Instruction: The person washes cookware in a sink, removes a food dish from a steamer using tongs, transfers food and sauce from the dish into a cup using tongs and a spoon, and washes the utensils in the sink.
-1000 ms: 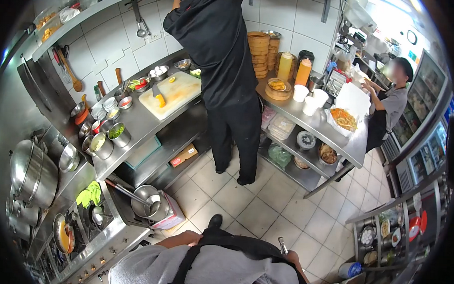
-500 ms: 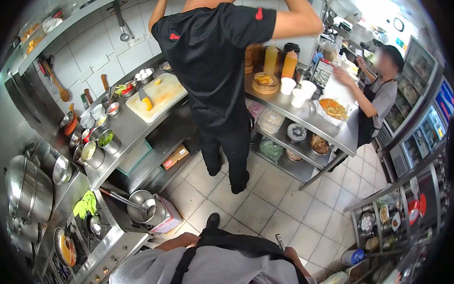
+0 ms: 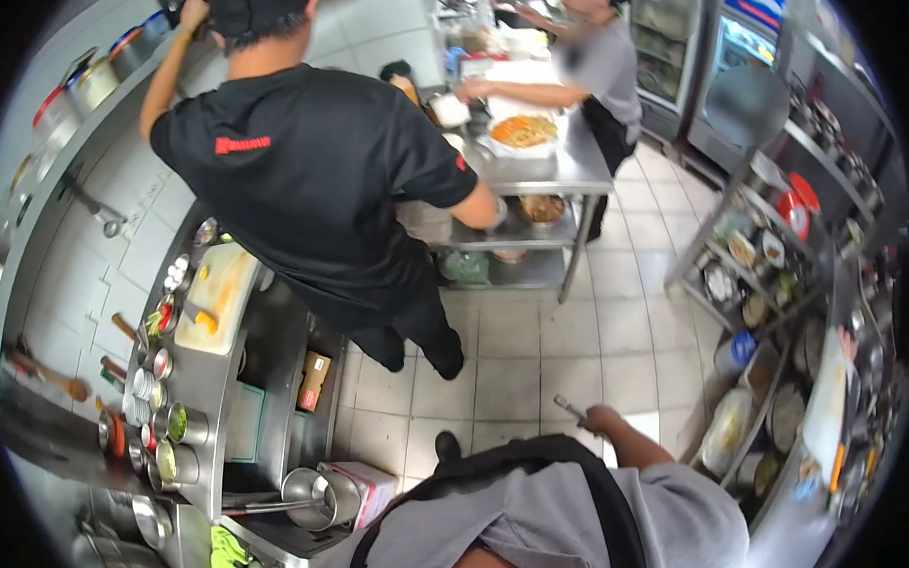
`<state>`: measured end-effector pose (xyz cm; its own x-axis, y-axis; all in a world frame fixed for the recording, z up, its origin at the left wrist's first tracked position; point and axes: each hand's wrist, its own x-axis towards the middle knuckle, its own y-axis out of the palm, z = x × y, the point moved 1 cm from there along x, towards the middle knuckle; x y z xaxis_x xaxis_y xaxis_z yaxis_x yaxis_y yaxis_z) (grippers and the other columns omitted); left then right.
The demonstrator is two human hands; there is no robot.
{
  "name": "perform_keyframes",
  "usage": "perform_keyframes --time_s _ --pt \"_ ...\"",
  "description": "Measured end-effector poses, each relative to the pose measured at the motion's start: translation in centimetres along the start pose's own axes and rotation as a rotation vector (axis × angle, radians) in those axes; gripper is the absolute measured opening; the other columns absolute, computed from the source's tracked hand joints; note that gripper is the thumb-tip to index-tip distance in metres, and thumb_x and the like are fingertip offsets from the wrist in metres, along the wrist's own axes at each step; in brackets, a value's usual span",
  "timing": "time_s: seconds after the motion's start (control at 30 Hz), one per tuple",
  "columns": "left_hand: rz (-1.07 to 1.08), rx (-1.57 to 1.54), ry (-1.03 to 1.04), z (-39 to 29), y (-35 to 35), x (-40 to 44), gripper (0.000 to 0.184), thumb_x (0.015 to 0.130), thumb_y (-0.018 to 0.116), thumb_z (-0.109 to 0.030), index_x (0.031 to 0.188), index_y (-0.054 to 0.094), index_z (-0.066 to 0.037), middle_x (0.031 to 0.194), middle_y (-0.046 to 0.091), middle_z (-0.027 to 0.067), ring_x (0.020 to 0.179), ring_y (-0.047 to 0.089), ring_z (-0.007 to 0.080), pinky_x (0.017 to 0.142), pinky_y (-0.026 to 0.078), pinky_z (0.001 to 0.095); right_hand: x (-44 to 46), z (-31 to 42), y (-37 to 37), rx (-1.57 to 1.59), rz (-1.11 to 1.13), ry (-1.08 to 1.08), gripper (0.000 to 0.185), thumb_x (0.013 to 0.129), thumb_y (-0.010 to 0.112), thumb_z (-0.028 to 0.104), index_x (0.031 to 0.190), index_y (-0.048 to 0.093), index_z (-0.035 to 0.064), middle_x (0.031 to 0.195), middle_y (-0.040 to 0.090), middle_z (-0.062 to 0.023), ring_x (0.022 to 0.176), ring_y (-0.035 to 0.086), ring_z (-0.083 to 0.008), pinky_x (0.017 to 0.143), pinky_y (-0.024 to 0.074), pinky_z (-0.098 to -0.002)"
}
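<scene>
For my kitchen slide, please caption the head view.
The right hand holds a metal tool, a co-worker in black ahead.

The utensil (image 3: 570,406) looks metallic, the apron (image 3: 534,451) matt cloth, the floor tiles (image 3: 570,333) smooth.

The place looks like a commercial kitchen. A steel counter (image 3: 203,456) on the left carries a cutting board (image 3: 224,281) and small food tins (image 3: 144,385). Far off stand a steel table (image 3: 582,160) and glass-door fridges (image 3: 665,46); a loaded rack (image 3: 698,254) stands right. Workers (image 3: 308,169) (image 3: 610,74) share the tiled floor (image 3: 507,346).
</scene>
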<state>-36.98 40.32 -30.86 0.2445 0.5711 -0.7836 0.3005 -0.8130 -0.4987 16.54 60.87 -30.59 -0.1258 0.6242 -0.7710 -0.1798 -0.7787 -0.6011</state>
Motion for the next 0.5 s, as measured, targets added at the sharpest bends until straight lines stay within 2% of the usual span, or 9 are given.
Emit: perform_keyframes --time_s 0.07,0.13,0.17,0.2,0.23,0.3,0.37,0.43,0.5 --pt "0.031 0.053 0.069 -0.1 -1.4 1.4 0.049 0.086 0.061 -0.038 0.126 0.062 -0.009 0.109 0.071 0.0147 0.102 0.068 0.0318 0.089 0.052 0.044 -2.5 1.4 -1.5 0.102 -0.085 0.012 0.046 0.08 0.066 0.048 0.096 0.073 0.0058 0.084 0.073 -0.0155 0.078 0.071 -0.0289 0.074 0.0558 -0.0423" --pt "0.048 0.107 0.173 -2.0 -3.9 3.4 0.049 0.086 0.061 -0.038 0.125 0.063 -0.008 0.109 0.071 0.0145 0.102 0.068 0.0316 0.089 0.052 0.0437 -3.5 2.6 -2.2 0.158 -0.048 0.064 0.049 0.077 0.069 0.051 0.094 0.074 0.0054 0.086 0.072 -0.0177 0.078 0.071 -0.0298 0.075 0.0563 -0.042" --pt "0.003 0.103 0.216 -4.0 -5.9 4.3 0.049 0.086 0.061 -0.038 0.125 0.063 -0.008 0.109 0.071 0.0143 0.101 0.068 0.0315 0.089 0.051 0.0436 -3.6 2.5 -1.7 0.129 -0.016 0.052 0.049 0.077 0.069 0.051 0.094 0.074 0.0055 0.087 0.072 -0.0172 0.079 0.071 -0.0298 0.075 0.0564 -0.0419" --pt "-0.157 0.127 0.196 -9.0 -10.7 1.7 0.05 0.087 0.063 -0.039 0.128 0.061 -0.01 0.103 0.071 0.0165 0.097 0.069 0.0266 0.084 0.054 0.0402 -3.2 2.6 -1.8 0.104 0.001 0.037 0.049 0.076 0.07 0.051 0.095 0.074 0.0057 0.087 0.073 -0.0168 0.08 0.072 -0.0298 0.075 0.0565 -0.0417" --pt "-0.156 -0.168 0.134 -14.3 -14.6 -1.1 0.057 0.089 0.064 -0.044 0.134 0.057 -0.008 0.108 0.071 0.0142 0.098 0.069 0.0214 0.079 0.055 0.0354 -3.0 2.8 -1.9 0.101 -0.001 0.029 0.049 0.076 0.07 0.051 0.095 0.074 0.0057 0.087 0.073 -0.0168 0.08 0.072 -0.0298 0.075 0.0565 -0.0417" --pt "-0.186 -0.651 0.351 -17.1 -14.6 1.5 0.067 0.091 0.064 -0.051 0.139 0.053 -0.006 0.122 0.067 0.0114 0.109 0.065 0.0176 0.085 0.053 0.0295 -2.9 2.6 -1.2 -0.047 0.064 0.037 0.049 0.076 0.071 0.05 0.097 0.075 0.0063 0.092 0.073 -0.0154 0.085 0.072 -0.0297 0.078 0.0563 -0.0412" --pt "0.122 -0.829 0.573 -21.6 -15.9 1.5 0.078 0.091 0.063 -0.057 0.145 0.046 -0.003 0.143 0.053 0.0112 0.129 0.052 0.0223 0.108 0.038 0.0352 -1.4 1.8 0.1 -0.072 0.071 0.056 0.05 0.074 0.072 0.05 0.098 0.075 0.0067 0.102 0.073 -0.014 0.095 0.07 -0.0306 0.085 0.055 -0.0419" --pt "0.346 -0.924 0.769 -24.6 -17.3 -1.6 0.076 0.092 0.062 -0.055 0.144 0.046 -0.002 0.142 0.054 0.0118 0.128 0.053 0.0226 0.108 0.038 0.0354 -1.6 1.9 0.0 -0.094 0.062 0.031 0.054 0.073 0.072 0.053 0.1 0.075 0.0063 0.097 0.074 -0.0147 0.091 0.071 -0.0301 0.084 0.0553 -0.0424" --pt "0.419 -0.974 0.891 -25.8 -18.0 -6.2 0.074 0.093 0.06 -0.053 0.144 0.047 -0.002 0.142 0.054 0.0123 0.128 0.053 0.023 0.109 0.038 0.0357 -0.6 1.9 -0.2 -0.098 0.112 0.022 0.052 0.073 0.074 0.051 0.096 0.075 0.0051 0.091 0.074 -0.0143 0.081 0.072 -0.0275 0.08 0.0562 -0.0399"
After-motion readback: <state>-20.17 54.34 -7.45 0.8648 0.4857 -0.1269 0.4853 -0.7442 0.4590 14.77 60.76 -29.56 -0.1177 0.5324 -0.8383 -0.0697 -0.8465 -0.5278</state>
